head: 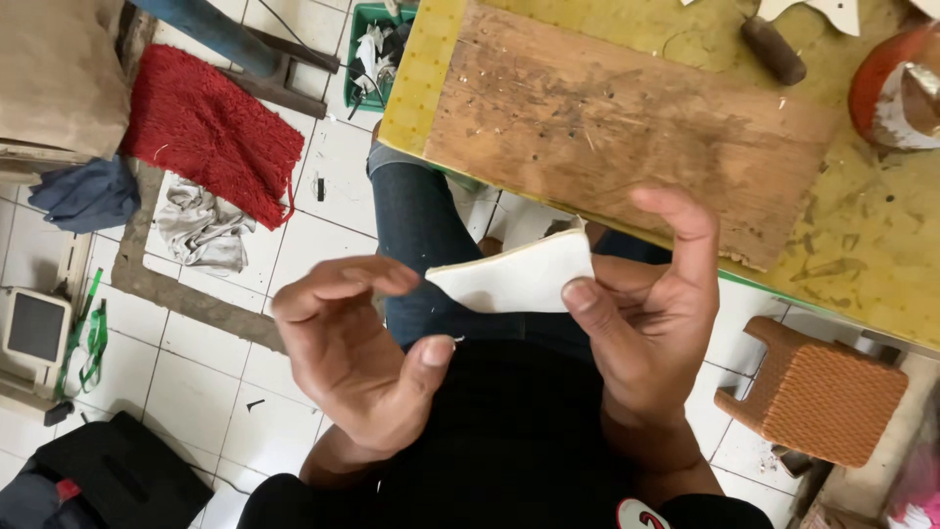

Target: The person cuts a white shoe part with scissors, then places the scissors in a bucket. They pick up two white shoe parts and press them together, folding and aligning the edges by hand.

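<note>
White flat piece [519, 277], thin, likely light and slightly flexible, held in front of the lap, near the wooden board [627, 127]; right hand [646, 313] pinches its right edge, the best hold; left hand [357, 358] fingers loosely curled, touching its left tip.

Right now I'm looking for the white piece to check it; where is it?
Head view, centre: the white piece is pinched in the right hand, its tip by the left hand.

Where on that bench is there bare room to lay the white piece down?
The wooden board is bare across its middle. The yellow bench top is free right of it. The far edge is crowded: a dark-handled tool and a red tin.
</note>
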